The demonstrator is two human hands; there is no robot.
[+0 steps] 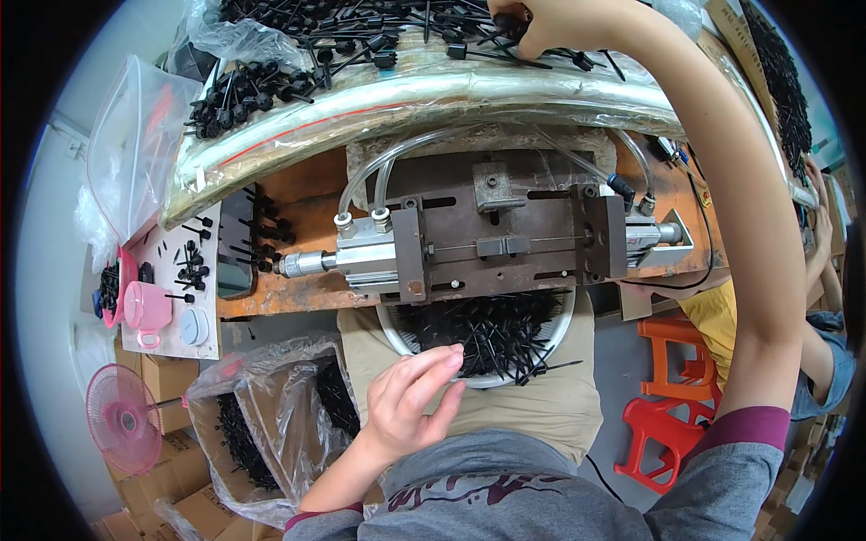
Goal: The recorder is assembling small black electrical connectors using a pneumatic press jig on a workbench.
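My right hand (543, 25) reaches to the far side, into a heap of black plastic stems with ribbed heads (385, 59). Its fingers curl around some of these dark parts, and the frame's upper edge cuts off part of the hand. My left hand (410, 397) hovers above my lap with thumb and fingers apart, nothing visible between them. Just beyond it, a white basket (393, 336) holds many more black stems. Between the heap and the basket stands a brown metal fixture (460, 194), with a small grey block (502, 245) at its middle.
Pneumatic cylinders (368, 255) with clear hoses flank the fixture. At left are a pink cup (147, 305), loose stems, a phone-like dark slab (237, 257) and a pink fan (124, 419). A plastic-lined box (262, 397) stands below. Orange and red stools (663, 433) and another person are at right.
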